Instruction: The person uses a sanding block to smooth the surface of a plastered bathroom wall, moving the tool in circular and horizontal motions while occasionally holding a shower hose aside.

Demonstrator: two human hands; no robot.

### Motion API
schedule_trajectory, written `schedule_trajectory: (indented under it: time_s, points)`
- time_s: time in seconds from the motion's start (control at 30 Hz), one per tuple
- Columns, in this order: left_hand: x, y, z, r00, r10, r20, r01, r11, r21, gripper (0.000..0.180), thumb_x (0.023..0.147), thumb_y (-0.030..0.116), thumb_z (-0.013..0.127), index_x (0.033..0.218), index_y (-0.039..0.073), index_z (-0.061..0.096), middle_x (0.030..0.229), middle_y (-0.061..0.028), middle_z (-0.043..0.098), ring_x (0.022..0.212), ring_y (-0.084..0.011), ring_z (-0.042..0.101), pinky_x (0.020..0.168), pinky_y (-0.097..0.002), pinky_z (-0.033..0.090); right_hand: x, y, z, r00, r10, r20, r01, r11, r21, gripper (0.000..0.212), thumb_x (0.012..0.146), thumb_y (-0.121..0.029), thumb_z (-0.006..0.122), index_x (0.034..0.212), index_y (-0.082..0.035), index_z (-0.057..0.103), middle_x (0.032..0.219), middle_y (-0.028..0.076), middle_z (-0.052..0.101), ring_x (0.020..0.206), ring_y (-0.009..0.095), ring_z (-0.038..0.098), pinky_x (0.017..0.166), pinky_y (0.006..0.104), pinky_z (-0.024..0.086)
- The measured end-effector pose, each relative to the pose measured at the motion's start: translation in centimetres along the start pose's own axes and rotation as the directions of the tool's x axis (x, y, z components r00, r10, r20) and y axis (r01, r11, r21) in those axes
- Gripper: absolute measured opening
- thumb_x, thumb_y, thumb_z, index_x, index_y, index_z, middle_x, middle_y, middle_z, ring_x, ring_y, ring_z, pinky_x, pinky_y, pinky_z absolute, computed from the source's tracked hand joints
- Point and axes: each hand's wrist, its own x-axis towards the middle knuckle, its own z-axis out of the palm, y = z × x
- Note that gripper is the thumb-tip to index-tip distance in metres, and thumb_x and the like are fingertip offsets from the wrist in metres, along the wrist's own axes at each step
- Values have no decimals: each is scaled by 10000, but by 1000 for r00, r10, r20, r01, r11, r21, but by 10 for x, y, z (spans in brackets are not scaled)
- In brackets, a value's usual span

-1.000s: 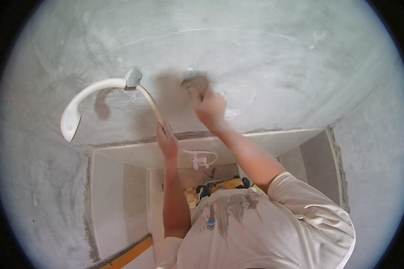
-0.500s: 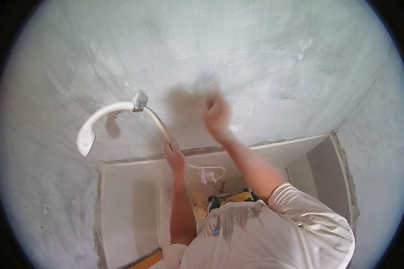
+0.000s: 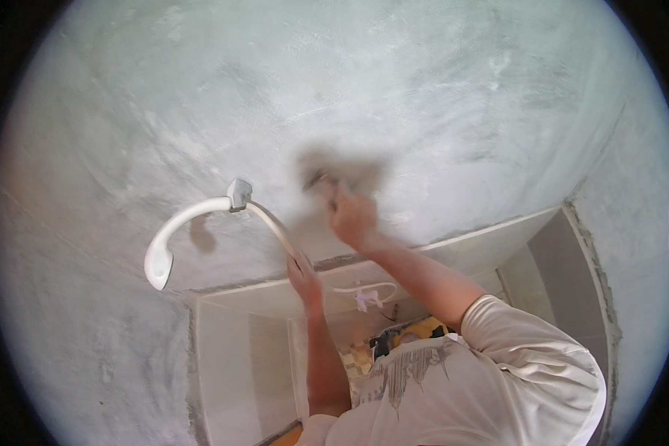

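My right hand (image 3: 353, 219) is closed near the middle of the grey plastered surface. It grips a small, dark flat-bladed scraper (image 3: 316, 181), smeared by motion, so its exact shape is unclear. My left hand (image 3: 303, 275) is closed around a thin white hose (image 3: 273, 229), lower down and to the left. The hose runs up to a grey bracket (image 3: 239, 195). From the bracket, a white curved handset (image 3: 184, 217), like a hand shower, bends left and ends in a rounded head. Most of the scraper's handle is hidden in my fist.
White panelled walls (image 3: 234, 360) form a recess below the plaster, with a rough mortar edge (image 3: 583, 230) around it. A pale pink fitting (image 3: 368, 299) with a looped white tube sits inside. Yellow and dark items (image 3: 424, 327) lie behind my shirt.
My right hand has moved down and slightly left with the scraper. The view has shifted, so the handset, bracket and left hand appear lower and farther right. My left hand still grips the hose.
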Motion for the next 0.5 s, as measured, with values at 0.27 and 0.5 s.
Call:
schedule_trajectory:
  time_s: [0.27,0.5]
  points:
    - [1,-9,-20,996,41,-78,-42,999,-17,394,1150,277,444,845,31,484,704,18,415,622,-105,391,555,-317,327,-2,17,-31,980,65,186,-59,997,-40,458,1009,-485,632,1038,-32,692,864,216,744,823,422,727,740,552,544]
    - [5,-16,8,1000,-10,0,10,999,37,361,1150,284,442,889,45,514,743,-22,476,650,-143,449,586,-338,370,23,42,-75,820,232,-523,-6,918,397,476,995,-350,681,1353,-38,648,832,225,738,694,448,705,648,526,544]
